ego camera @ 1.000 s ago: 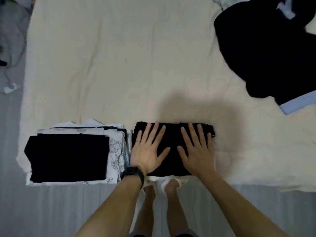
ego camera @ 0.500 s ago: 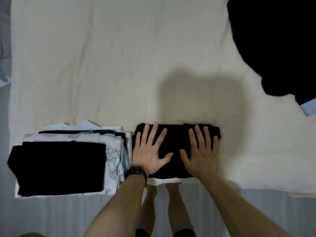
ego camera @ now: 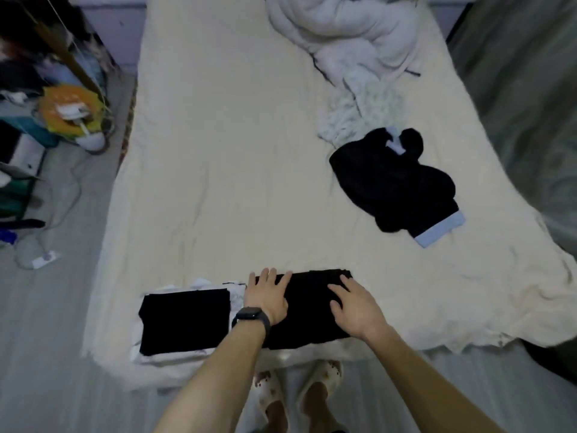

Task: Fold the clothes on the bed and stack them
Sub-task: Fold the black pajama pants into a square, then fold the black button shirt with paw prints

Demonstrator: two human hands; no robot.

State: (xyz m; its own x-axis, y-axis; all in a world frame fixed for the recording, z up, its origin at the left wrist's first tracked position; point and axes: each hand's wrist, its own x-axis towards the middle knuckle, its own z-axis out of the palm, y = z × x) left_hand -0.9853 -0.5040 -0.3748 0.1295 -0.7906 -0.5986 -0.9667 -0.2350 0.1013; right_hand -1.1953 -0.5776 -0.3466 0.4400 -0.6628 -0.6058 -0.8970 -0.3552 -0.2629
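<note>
Both hands flat on folded black garment [ego camera: 307, 310] at bed [ego camera: 218, 170] edge: left hand [ego camera: 265, 296], right hand [ego camera: 354, 303]. Stack [ego camera: 184, 323] just left. Unfolded black garment [ego camera: 393, 182] far right.

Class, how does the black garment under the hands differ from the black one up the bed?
The near garment is folded flat; the far garment lies crumpled. The left hand and right hand touch the near garment; none touches the far garment. Only the far garment shows pale blue trim. Both are black.
</note>
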